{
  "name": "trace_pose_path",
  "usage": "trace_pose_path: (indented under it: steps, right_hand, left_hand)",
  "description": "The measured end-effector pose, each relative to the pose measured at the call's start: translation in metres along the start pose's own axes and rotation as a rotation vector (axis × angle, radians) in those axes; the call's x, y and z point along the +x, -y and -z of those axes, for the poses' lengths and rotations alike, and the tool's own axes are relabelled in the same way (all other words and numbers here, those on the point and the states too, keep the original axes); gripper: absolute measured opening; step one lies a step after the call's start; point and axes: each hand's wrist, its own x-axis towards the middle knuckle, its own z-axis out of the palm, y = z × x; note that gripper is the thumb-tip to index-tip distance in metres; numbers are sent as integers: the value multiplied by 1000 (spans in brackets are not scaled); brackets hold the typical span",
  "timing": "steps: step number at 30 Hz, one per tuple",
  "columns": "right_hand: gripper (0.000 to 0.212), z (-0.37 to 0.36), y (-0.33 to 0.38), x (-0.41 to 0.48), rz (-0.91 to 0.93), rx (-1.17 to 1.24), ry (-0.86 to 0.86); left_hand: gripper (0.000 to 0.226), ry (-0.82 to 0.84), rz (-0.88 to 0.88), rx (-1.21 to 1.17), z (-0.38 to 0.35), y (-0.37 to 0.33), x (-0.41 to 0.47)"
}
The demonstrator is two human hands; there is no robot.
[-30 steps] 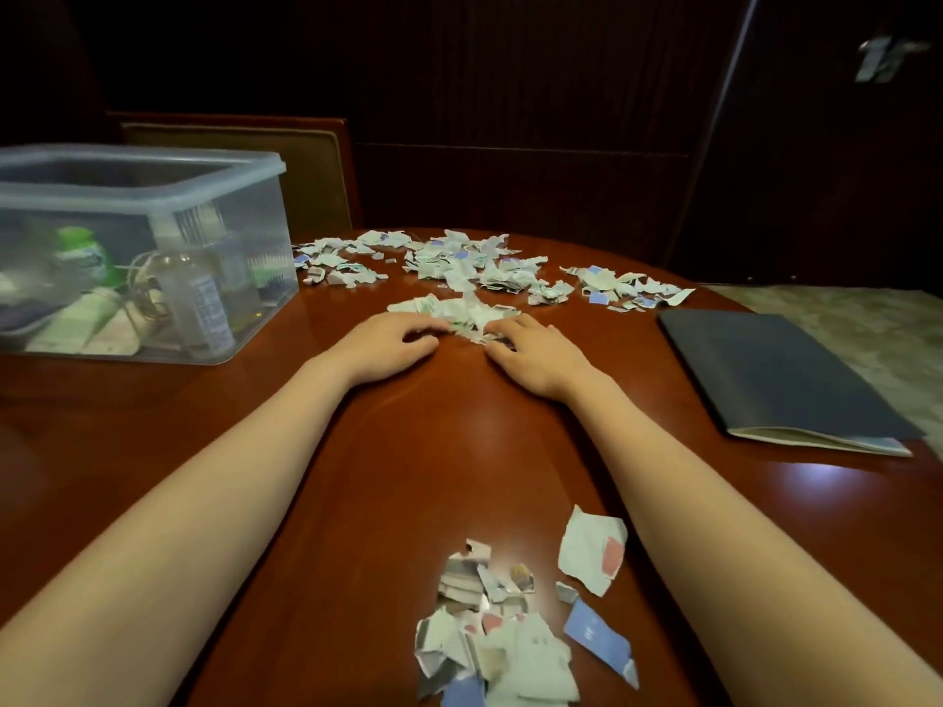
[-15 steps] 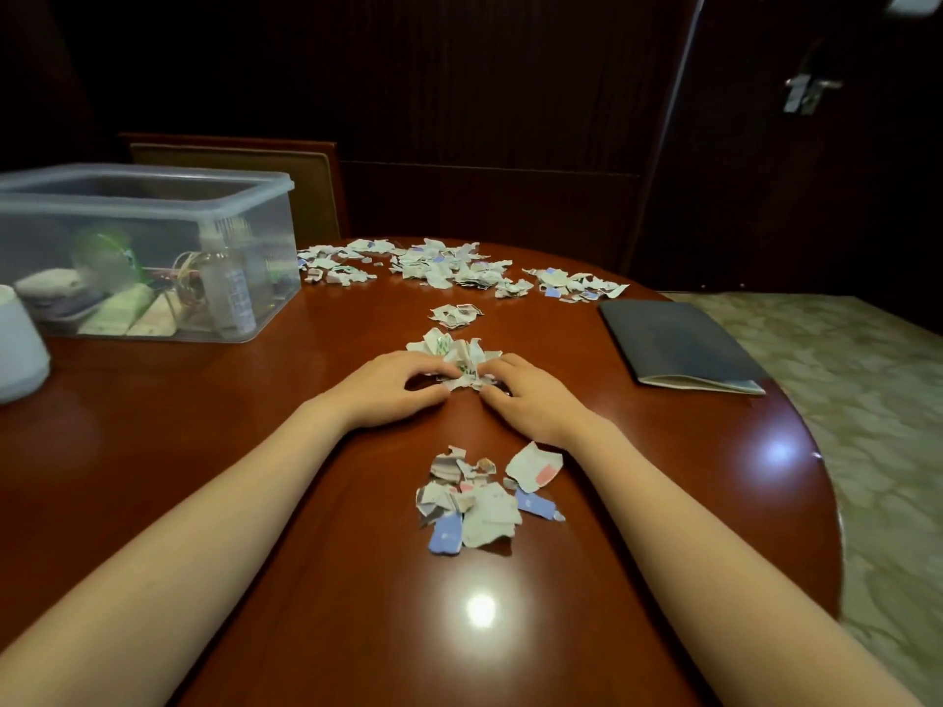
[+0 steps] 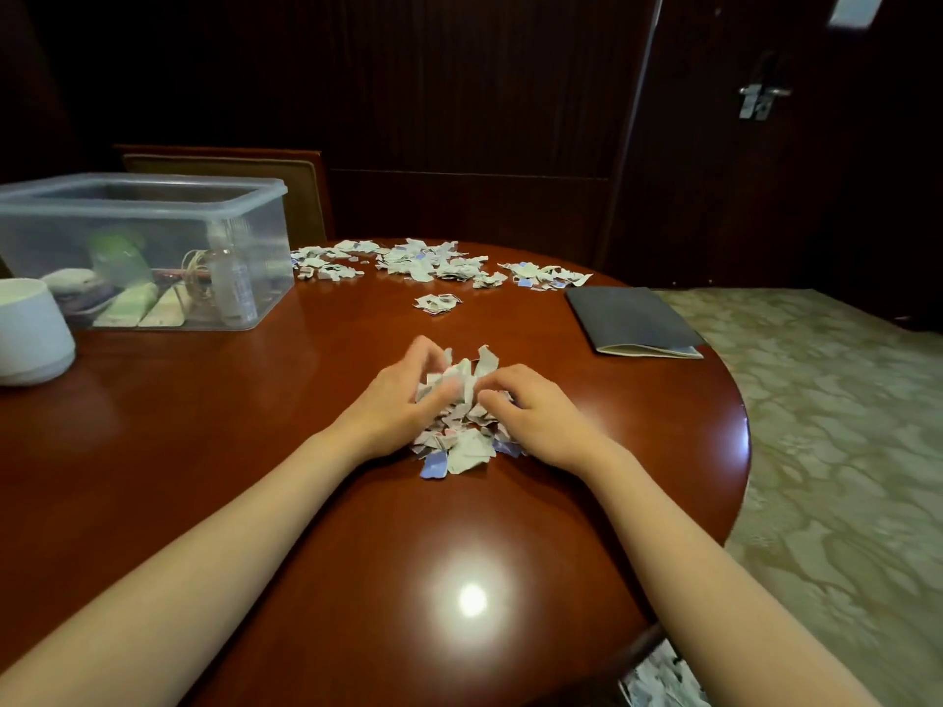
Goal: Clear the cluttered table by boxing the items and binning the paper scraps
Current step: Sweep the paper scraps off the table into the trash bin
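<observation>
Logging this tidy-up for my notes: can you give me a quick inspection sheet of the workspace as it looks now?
Surface: glossy wooden table, bare in front.
Job's things: paper pile between both hands; more scraps at far edge; clear box holding bottles and packets.
Clutter: dark folder, white container.
Hands: left hand and right hand cupped around the pile.
Cables: coiled wire inside the box, unclear.
Surroundings: chair, door handle, patterned floor.
</observation>
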Motion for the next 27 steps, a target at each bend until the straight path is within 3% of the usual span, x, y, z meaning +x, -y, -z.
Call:
trace_pose_path:
  steps: [2, 4, 6, 8, 10, 14, 16, 19, 23, 27]
  right_hand:
    - [39, -3, 2, -9, -15, 26, -53]
    - [71, -9, 5, -20, -56, 1, -37]
    - [95, -17, 10, -28, -94, -121, 65]
    - [102, -25, 12, -26, -126, -234, 120]
    - [103, -27, 14, -19, -158, -277, 93]
    - [95, -29, 12, -2, -180, -298, 89]
    - [80, -29, 12, 1, -147, -381, 88]
    - [48, -29, 14, -2, -56, -467, -21]
    - [34, -29, 17, -7, 27, -416, -51]
    - [30, -25, 19, -8, -18, -371, -84]
  left_hand:
    - [32, -147, -5, -5, -2, -3, -1]
    - [51, -176, 13, 110, -4, 0, 2]
    - [51, -16, 116, 253, -5, 4, 7]
    - [46, 182, 201, 329, -8, 4, 10]
    - [46, 246, 194, 344, -9, 2, 11]
    - [42, 197, 152, 38, -1, 1, 2]
    - [36, 152, 161, -132, -1, -2, -1]
    - [38, 105, 210, -194, 0, -1, 2]
    - [77, 111, 178, -312, 2, -10, -5]
    - [107, 277, 149, -177, -6, 32, 15]
